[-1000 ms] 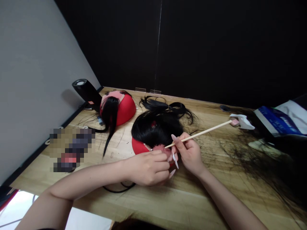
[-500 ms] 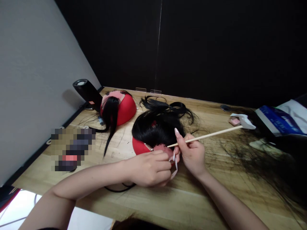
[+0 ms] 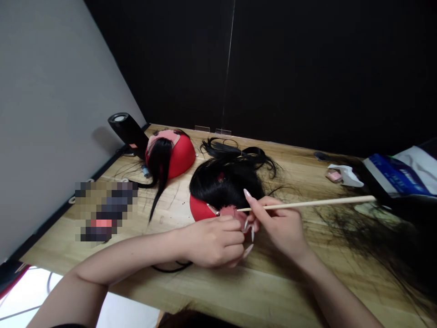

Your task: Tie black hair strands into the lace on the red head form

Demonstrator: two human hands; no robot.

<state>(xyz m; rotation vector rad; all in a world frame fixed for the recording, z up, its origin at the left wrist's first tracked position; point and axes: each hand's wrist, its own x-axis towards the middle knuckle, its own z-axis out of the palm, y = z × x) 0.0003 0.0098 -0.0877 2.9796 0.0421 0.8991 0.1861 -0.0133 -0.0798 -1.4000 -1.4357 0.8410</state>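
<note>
A dome-shaped red block (image 3: 201, 209) stands on the table, with long black hair (image 3: 221, 182) draped over it and a patch of pink net (image 3: 229, 211) at its near side. My right hand (image 3: 282, 223) pinches a thin, tapered wooden stick (image 3: 321, 201) between thumb and fingers, its narrow end at the edge of the net. Resting at the block's near side, my left hand (image 3: 216, 241) is curled closed against the pink net; what its fingers hold is hidden. The fingertips of both hands are close together.
A second red block (image 3: 184, 157) with pink net and black hair stands at the back left beside a black cylinder (image 3: 126, 132). Loose hair (image 3: 368, 237) spreads at right near a blue-and-white packet (image 3: 398, 175). A blurred-out item (image 3: 105, 214) lies at left.
The wooden stick has swung from slanting upward to nearly level, its far end now nearer me. My right hand has turned and shifted slightly right; my left hand has barely moved.
</note>
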